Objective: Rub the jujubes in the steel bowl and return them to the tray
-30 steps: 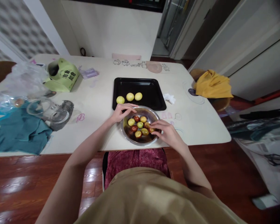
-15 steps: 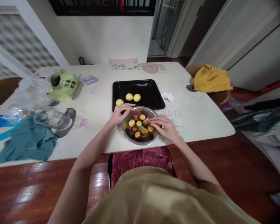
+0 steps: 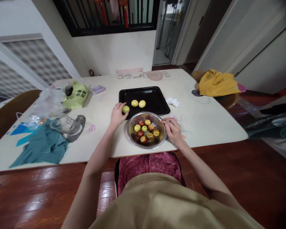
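A steel bowl (image 3: 131, 140) stands at the table's near edge with several jujubes (image 3: 143, 139) in it, some green-yellow and some reddish brown. Behind it lies a black tray (image 3: 154, 98). Two yellow-green jujubes (image 3: 138, 103) rest side by side on the tray, apart from my hands. At the tray's near left corner my left hand (image 3: 118, 115) has its thumb and fingers around a green jujube (image 3: 125, 109). My right hand (image 3: 173, 130) grips the bowl's right rim, its fingertips at the edge.
A crumpled white tissue (image 3: 173, 102) lies right of the tray. To the left are a green visor cap (image 3: 76, 95), a clear plastic cup (image 3: 62, 123), plastic bags (image 3: 49, 103) and a teal cloth (image 3: 44, 144). Yellow fabric (image 3: 215, 83) hangs over a chair at the right.
My left hand has gone from the bowl's far rim to the jujube at the tray corner. My right hand has left the bowl's inside for its right rim. The view has shifted slightly.
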`<state>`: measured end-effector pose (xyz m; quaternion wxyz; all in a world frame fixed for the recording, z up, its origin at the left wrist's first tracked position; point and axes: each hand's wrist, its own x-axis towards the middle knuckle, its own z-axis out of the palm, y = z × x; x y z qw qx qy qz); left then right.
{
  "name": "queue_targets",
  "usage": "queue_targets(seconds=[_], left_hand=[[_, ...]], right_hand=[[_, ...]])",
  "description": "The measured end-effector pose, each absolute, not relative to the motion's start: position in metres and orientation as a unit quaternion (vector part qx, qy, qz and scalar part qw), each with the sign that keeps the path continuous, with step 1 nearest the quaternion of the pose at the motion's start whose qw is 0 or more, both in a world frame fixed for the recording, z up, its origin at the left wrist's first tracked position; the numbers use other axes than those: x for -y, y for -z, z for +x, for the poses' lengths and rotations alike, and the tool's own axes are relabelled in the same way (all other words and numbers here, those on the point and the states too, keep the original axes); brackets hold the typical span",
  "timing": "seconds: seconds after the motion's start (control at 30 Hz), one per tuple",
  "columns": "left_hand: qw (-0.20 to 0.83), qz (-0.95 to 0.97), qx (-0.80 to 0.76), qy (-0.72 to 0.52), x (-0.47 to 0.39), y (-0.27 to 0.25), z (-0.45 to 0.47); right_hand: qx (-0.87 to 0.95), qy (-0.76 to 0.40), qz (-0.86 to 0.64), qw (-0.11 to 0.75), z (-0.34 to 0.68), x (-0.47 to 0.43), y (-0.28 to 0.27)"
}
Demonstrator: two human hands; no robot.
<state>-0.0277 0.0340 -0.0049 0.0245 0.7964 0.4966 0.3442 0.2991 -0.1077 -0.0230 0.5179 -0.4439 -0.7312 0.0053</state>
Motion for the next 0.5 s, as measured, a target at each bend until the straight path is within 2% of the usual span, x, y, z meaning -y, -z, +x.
queue_targets(seconds=[0.27, 0.5], left_hand=[[0.062, 0.791, -0.528, -0.302, -0.041, 0.021, -0.028], [0.106, 0.763, -0.460, -0.441, -0.045, 0.014, -0.033]], right_hand=[[0.730, -0.018, -0.445, 0.519, 0.300, 0.107, 0.026], [0.724, -0.030, -0.454, 0.518, 0.299, 0.109, 0.025]])
